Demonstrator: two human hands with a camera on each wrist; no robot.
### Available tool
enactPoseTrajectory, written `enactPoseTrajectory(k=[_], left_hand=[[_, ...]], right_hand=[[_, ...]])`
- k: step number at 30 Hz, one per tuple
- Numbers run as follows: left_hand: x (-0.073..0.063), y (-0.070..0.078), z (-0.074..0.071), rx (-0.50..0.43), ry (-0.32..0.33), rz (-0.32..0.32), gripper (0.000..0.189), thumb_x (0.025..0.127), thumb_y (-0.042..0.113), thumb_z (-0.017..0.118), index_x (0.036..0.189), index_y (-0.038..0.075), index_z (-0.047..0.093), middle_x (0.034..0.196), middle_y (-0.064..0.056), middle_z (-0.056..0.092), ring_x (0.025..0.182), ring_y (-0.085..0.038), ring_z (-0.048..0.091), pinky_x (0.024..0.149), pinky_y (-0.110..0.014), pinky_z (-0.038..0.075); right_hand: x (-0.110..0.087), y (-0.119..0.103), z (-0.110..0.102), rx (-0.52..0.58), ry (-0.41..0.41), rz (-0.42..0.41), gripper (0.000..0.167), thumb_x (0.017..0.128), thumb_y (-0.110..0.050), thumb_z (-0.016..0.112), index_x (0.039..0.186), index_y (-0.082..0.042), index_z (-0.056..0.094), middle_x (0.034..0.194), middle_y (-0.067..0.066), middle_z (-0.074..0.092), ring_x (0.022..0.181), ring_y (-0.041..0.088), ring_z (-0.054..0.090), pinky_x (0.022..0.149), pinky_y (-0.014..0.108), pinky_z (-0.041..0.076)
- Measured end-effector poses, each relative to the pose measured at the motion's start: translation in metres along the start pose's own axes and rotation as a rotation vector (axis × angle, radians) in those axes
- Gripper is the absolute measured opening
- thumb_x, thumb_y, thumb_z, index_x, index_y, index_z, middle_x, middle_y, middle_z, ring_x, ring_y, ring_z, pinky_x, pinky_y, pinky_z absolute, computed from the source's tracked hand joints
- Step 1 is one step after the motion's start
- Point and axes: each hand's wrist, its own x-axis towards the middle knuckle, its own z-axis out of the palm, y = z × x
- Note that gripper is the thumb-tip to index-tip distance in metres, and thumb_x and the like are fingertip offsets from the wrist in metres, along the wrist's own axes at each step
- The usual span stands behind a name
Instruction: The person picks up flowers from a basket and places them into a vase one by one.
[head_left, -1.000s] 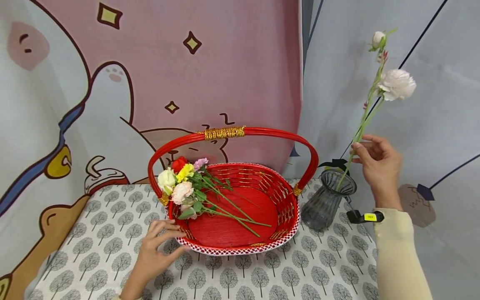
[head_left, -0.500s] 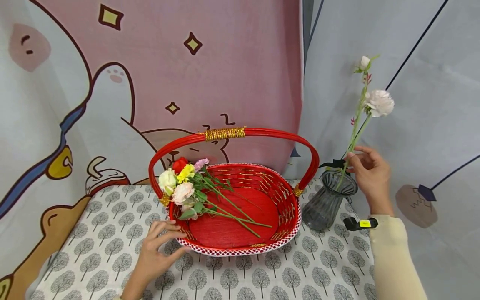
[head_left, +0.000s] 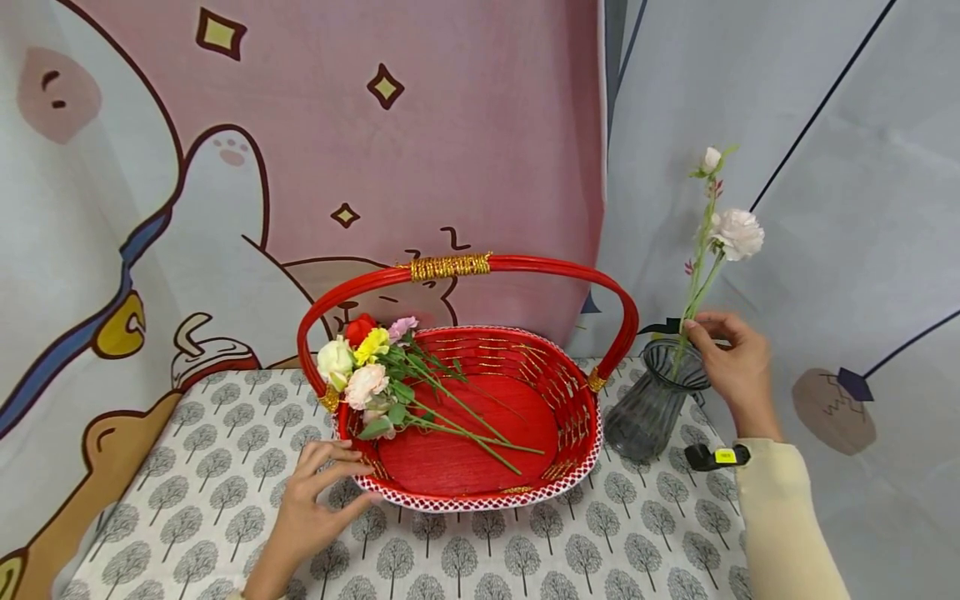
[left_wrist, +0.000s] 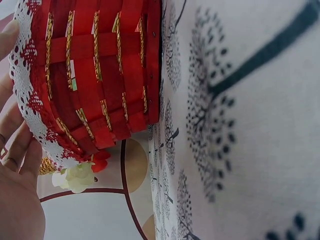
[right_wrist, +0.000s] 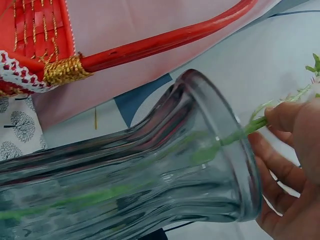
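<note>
My right hand pinches the green stems of a pale pink flower and a white bud spray, just above the mouth of a grey ribbed glass vase. In the right wrist view, a green stem runs down inside the glass. At the front left of a red woven basket, my left hand holds the lace-trimmed rim, thumb outside and fingertips over the edge. The left wrist view shows fingers against the white lace.
Red, yellow, purple, white and pink flowers lie in the basket's left side, stems slanting right. Its tall arched handle rises close to the vase. A tree-print cloth covers the table; cartoon-print curtains hang behind.
My right hand has moved down and left with the flower stems, lowering them deeper into the vase. The left hand and the basket stay where they were.
</note>
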Motion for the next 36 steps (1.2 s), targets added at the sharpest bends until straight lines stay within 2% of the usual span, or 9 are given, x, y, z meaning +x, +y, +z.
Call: enactPoseTrajectory(k=[4, 7, 11, 14, 16, 18, 21, 28, 36], left_hand=[[-0.001, -0.001, 0.0, 0.002, 0.001, -0.002, 0.044, 0.058, 0.021, 0.097, 0.098, 0.019, 0.079, 0.106, -0.009, 0.07, 0.11, -0.028, 0.055, 0.11, -0.018, 0.035], [-0.002, 0.0, 0.0, 0.006, -0.005, -0.012, 0.044, 0.058, 0.021, 0.097, 0.098, 0.02, 0.079, 0.107, -0.008, 0.07, 0.111, -0.028, 0.055, 0.11, -0.018, 0.035], [-0.003, 0.0, 0.001, 0.011, -0.011, -0.022, 0.047, 0.057, 0.02, 0.098, 0.1, 0.024, 0.079, 0.107, -0.008, 0.07, 0.111, -0.027, 0.054, 0.11, -0.018, 0.034], [-0.003, 0.0, 0.001, 0.011, -0.01, -0.028, 0.048, 0.056, 0.019, 0.098, 0.1, 0.024, 0.079, 0.107, -0.008, 0.07, 0.112, -0.027, 0.054, 0.11, -0.018, 0.034], [-0.003, -0.001, 0.001, 0.01, -0.008, -0.028, 0.048, 0.056, 0.019, 0.098, 0.1, 0.023, 0.079, 0.107, -0.008, 0.07, 0.112, -0.027, 0.054, 0.11, -0.018, 0.034], [-0.003, -0.001, 0.001, 0.007, -0.005, -0.026, 0.048, 0.056, 0.019, 0.098, 0.099, 0.021, 0.079, 0.107, -0.009, 0.07, 0.111, -0.028, 0.055, 0.111, -0.018, 0.034], [-0.002, -0.001, 0.001, 0.0, -0.002, -0.016, 0.047, 0.056, 0.019, 0.098, 0.099, 0.019, 0.079, 0.107, -0.009, 0.07, 0.111, -0.028, 0.055, 0.111, -0.018, 0.035], [-0.002, 0.0, -0.001, -0.001, -0.006, -0.012, 0.043, 0.061, 0.024, 0.097, 0.101, 0.023, 0.079, 0.107, -0.009, 0.07, 0.111, -0.027, 0.055, 0.109, -0.018, 0.035], [0.001, 0.004, -0.002, 0.003, -0.017, -0.022, 0.039, 0.065, 0.028, 0.096, 0.098, 0.018, 0.079, 0.109, -0.006, 0.07, 0.112, -0.025, 0.054, 0.11, -0.018, 0.035]], right_hand=[[-0.002, 0.003, 0.001, -0.064, -0.006, -0.02, 0.038, 0.097, -0.046, 0.068, 0.115, -0.012, 0.074, 0.092, -0.027, 0.059, 0.075, -0.014, 0.054, 0.063, 0.012, 0.045], [-0.004, 0.007, 0.002, -0.115, -0.033, -0.043, 0.037, 0.097, -0.043, 0.068, 0.113, -0.01, 0.076, 0.108, -0.013, 0.062, 0.089, -0.013, 0.05, 0.068, 0.011, 0.044], [-0.007, 0.011, 0.003, -0.161, -0.084, -0.026, 0.039, 0.098, -0.043, 0.067, 0.112, -0.007, 0.076, 0.126, 0.009, 0.062, 0.108, 0.013, 0.058, 0.077, 0.02, 0.047], [-0.008, 0.014, 0.003, -0.168, -0.14, -0.001, 0.041, 0.099, -0.043, 0.065, 0.114, -0.006, 0.074, 0.134, 0.018, 0.059, 0.12, 0.037, 0.057, 0.083, 0.039, 0.052], [-0.009, 0.016, 0.003, -0.171, -0.182, 0.005, 0.042, 0.1, -0.043, 0.064, 0.115, -0.005, 0.074, 0.138, 0.023, 0.057, 0.127, 0.045, 0.053, 0.089, 0.053, 0.05], [-0.008, 0.018, 0.003, -0.18, -0.218, 0.005, 0.042, 0.1, -0.044, 0.063, 0.115, -0.006, 0.074, 0.14, 0.025, 0.056, 0.13, 0.048, 0.051, 0.093, 0.061, 0.047], [-0.007, 0.019, 0.002, -0.197, -0.268, 0.002, 0.042, 0.101, -0.044, 0.061, 0.117, -0.007, 0.074, 0.142, 0.026, 0.056, 0.133, 0.05, 0.049, 0.097, 0.065, 0.045], [-0.005, 0.017, 0.002, -0.242, -0.346, 0.017, 0.046, 0.103, -0.047, 0.056, 0.121, -0.008, 0.071, 0.144, 0.028, 0.054, 0.131, 0.052, 0.049, 0.092, 0.065, 0.047], [-0.003, 0.018, 0.001, -0.248, -0.376, 0.036, 0.049, 0.104, -0.048, 0.053, 0.127, -0.007, 0.068, 0.145, 0.029, 0.055, 0.128, 0.051, 0.051, 0.091, 0.065, 0.048]])
